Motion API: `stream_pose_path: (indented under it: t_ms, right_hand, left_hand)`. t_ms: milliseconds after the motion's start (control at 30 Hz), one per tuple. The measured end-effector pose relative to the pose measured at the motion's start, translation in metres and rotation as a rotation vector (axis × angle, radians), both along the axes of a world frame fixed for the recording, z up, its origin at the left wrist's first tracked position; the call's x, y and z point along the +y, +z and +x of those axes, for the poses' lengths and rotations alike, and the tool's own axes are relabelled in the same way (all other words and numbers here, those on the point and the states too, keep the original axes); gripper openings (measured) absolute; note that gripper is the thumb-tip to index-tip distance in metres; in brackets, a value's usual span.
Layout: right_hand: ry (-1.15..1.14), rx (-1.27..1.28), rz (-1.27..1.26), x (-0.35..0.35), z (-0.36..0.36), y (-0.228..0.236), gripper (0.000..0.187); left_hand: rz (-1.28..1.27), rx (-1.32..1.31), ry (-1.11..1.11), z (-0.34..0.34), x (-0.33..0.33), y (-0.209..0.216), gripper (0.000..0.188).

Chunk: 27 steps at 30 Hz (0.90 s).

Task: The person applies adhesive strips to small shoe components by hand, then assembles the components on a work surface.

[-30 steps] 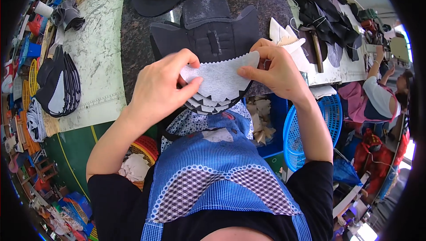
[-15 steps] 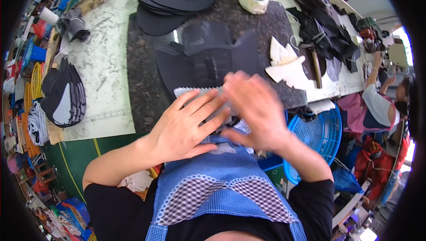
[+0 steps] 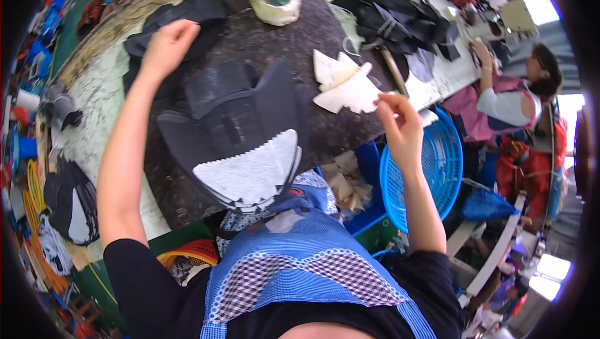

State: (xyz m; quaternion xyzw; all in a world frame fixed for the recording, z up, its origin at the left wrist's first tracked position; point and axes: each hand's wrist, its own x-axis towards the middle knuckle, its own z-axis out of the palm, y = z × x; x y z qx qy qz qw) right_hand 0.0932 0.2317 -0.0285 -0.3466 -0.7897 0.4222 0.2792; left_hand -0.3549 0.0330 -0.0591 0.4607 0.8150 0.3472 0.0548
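Your counter [image 3: 87, 126] has a pale, dark-smudged top, and a dark speckled slab [image 3: 262, 48] lies on it in front of you. On the slab you have black shaped panels [image 3: 219, 108] reaching its near edge, a stack of curved black pieces [image 3: 209, 29] at its far left, and cream toothed-edge pieces [image 3: 344, 92] toward its right. Beyond those, bundled black cutouts [image 3: 384, 23] and a wooden bar [image 3: 394, 71] rest on your counter's right side; a dark grey roll [image 3: 59, 109] sits at your left.

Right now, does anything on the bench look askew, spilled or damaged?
No spill stands out. The pale tabletop is darkly streaked, so it looks stained or worn. The cream pieces by the right hand overlap at uneven angles, unlike a neat stack.
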Motion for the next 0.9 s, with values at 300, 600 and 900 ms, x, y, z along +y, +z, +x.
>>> stream_pose_path:
  t_ms: [300,600,900]
  right_hand:
    - [0.279,-0.123,0.546,0.033,-0.031,-0.015,0.042]
    - [0.794,-0.395,0.706,0.086,-0.052,0.014,0.013]
    - [0.234,0.201,0.042,0.122,-0.042,0.01,0.016]
  left_hand:
    - [0.032,0.495,-0.353,0.212,-0.084,0.114,0.029]
    - [0.1,0.164,-0.742,0.278,-0.026,0.102,0.045]
    - [-0.451,0.581,-0.824,0.308,0.117,0.034,0.086]
